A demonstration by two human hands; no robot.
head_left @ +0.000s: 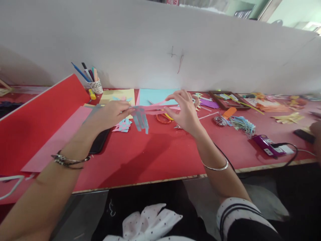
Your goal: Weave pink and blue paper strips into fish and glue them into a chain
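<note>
Above the table, my left hand (110, 115) pinches one end of a woven bunch of paper strips. Its pink paper strips (152, 108) stretch across to the right, and blue-grey paper strips (141, 121) hang down from it. My right hand (185, 112) has its thumb and fingers closed about the far ends of the pink strips; the exact contact is partly hidden. Behind and below the strips lie scissors (164, 118) with red and yellow handles. Small pink and blue woven paper pieces (122, 125) rest by my left hand.
A pen cup (95, 86) stands at the back left, before a white partition (125, 43). A black phone (100, 142) lies under my left forearm. To the right are a brown tray (229, 100), paper tassels (242, 125) and a purple power strip (268, 146). Another person's hand (316, 134) shows far right.
</note>
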